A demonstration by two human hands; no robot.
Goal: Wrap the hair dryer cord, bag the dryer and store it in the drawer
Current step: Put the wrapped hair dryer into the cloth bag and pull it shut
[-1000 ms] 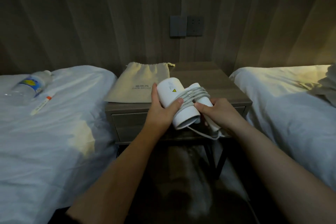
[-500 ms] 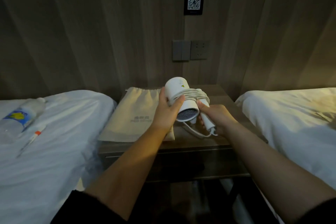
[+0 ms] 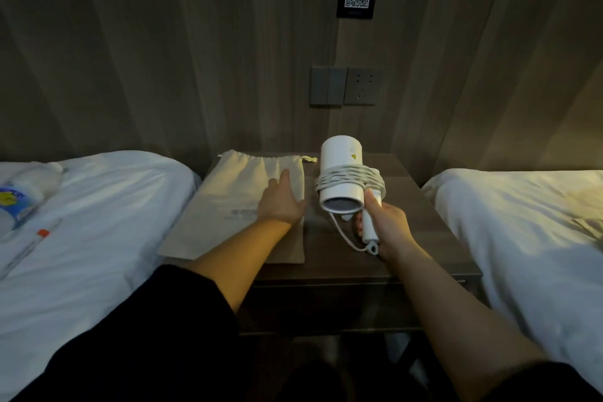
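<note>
A white hair dryer (image 3: 341,158) with its white cord (image 3: 350,174) wound several times round the barrel is held up over the nightstand (image 3: 404,206). My right hand (image 3: 388,225) grips its handle; a short loop of cord hangs below. A beige drawstring bag (image 3: 235,202) lies flat on the left half of the nightstand. My left hand (image 3: 280,202) lies on the bag's right side with fingers spread. The drawer front (image 3: 342,307) below the top is closed and dark.
White beds flank the nightstand on the left (image 3: 98,222) and right (image 3: 522,222). A water bottle (image 3: 23,196) and a pen (image 3: 36,240) lie on the left bed. A wall switch and socket (image 3: 346,85) sit above the nightstand on a wood-panel wall.
My left hand let go of the dryer barrel and moved left onto the bag. My right hand now holds the dryer alone. The camera tilted and moved closer.
</note>
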